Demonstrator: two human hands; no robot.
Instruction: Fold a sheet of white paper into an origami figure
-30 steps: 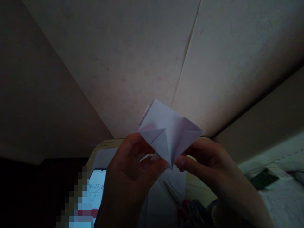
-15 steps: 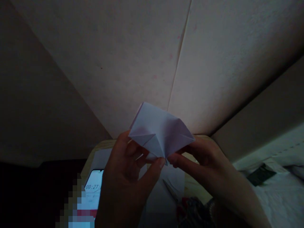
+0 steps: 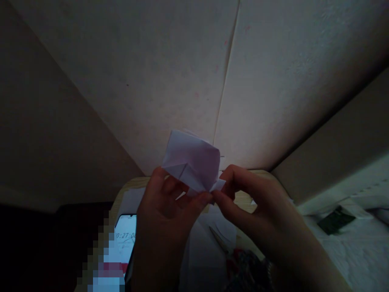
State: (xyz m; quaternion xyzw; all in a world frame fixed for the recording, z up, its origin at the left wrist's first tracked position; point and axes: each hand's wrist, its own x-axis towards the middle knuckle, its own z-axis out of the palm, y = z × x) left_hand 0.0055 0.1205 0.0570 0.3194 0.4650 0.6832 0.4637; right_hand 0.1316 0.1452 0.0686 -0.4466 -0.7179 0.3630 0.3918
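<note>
A folded sheet of white paper is held up above the small table, with creases and a folded-up flap along its lower left edge. My left hand grips it from below and the left, thumb pressed at the bottom point. On the right, my right hand pinches the paper's lower right part between thumb and index finger, close to the left thumb. Beneath the hands lie scissors with red handles, partly covered by a dark patterned item.
A phone showing a timer lies on the wooden table at left. Sheets of white paper lie under the scissors. The wall rises right behind the table. White bedding is at lower right.
The paper's right side has been folded inward, so it looks narrower. My right hand has shifted slightly left and its index finger has curled in.
</note>
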